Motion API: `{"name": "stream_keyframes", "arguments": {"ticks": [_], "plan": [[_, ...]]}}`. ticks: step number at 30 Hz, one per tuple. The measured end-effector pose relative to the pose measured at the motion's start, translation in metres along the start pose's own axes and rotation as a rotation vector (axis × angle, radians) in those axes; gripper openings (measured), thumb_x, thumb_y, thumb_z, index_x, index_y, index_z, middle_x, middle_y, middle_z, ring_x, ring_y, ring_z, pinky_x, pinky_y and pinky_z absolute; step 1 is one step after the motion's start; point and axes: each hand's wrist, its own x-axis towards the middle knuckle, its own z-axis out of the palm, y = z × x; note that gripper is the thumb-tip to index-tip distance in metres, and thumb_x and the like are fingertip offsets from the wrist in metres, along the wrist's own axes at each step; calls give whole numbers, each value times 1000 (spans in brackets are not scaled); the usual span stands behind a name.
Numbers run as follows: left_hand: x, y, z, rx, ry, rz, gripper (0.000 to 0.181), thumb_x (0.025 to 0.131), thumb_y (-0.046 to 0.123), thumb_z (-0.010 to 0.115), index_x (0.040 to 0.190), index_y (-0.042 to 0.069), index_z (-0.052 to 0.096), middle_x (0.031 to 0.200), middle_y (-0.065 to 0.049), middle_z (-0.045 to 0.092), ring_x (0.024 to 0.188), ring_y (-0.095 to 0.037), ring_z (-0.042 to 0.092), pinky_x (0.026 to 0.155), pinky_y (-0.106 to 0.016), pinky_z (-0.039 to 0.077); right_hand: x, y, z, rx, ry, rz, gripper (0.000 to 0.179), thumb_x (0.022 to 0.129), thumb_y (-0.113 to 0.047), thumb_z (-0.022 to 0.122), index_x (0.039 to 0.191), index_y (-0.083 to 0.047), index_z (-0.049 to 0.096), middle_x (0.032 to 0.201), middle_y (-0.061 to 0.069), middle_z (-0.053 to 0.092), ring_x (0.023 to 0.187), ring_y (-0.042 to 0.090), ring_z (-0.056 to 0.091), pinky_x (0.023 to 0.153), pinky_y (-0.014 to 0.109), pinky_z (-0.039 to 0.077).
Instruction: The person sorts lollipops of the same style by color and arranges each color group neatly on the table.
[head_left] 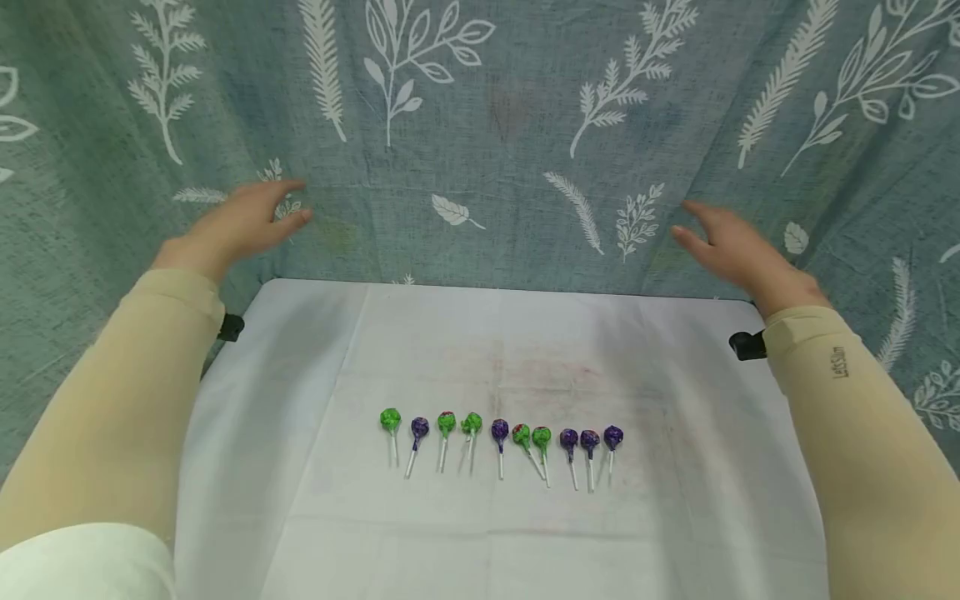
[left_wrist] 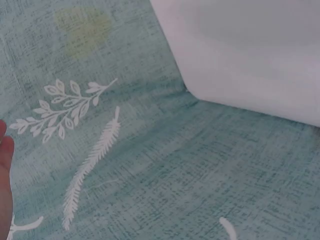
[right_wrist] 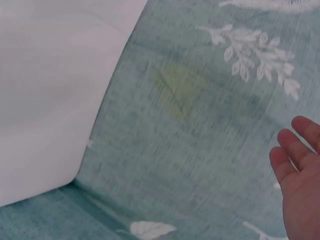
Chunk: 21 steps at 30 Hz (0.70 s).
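Observation:
A row of several lollipops [head_left: 500, 437], some green and some purple, lies on the white tablecloth [head_left: 300, 467] with white sticks pointing toward me. My left hand [head_left: 251, 218] hovers high at the back left with fingers straight, holding nothing. My right hand [head_left: 723, 243] hovers at the back right, fingers relaxed and empty. Both hands are far from the lollipops, in front of the teal leaf-print curtain [head_left: 510, 125]. The right wrist view shows my right fingertips [right_wrist: 300, 165] against the curtain. The left wrist view catches just an edge of my left hand [left_wrist: 5, 175].
The curtain wraps the table's back and both sides. Black clips [head_left: 746, 344] sit at the table's right and left edges [head_left: 231, 327]. The table corner [left_wrist: 240, 50] appears in each wrist view [right_wrist: 50, 90].

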Motion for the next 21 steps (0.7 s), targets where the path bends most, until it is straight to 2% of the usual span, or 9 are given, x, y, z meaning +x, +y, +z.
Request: {"name": "stream_keyframes", "arguments": {"ticks": [6,12,21], "plan": [[-6,2,7,-32,3,34,70,92,53,34,146,15,10,146,-20,14,129,-45,14,95,-64,15,2,-11,12,-1,-7,-34,70,92,-56,28,146,-19,4,147,19,10,131,43,11,97,63,14],[-8,8,22,-31,-3,68,69,92,53,35,145,14,14,145,-21,18,126,-45,22,95,-63,18,0,-19,27,14,-13,-63,70,90,-58,30,146,-23,6,148,16,11,131,41,12,97,63,14],[-14,25,43,-69,15,101,66,90,55,37,145,24,16,148,-10,16,133,-36,12,98,-61,14,-6,-35,48,65,-30,-122,63,90,-56,35,144,-33,10,148,8,16,132,35,16,97,61,18]]}}
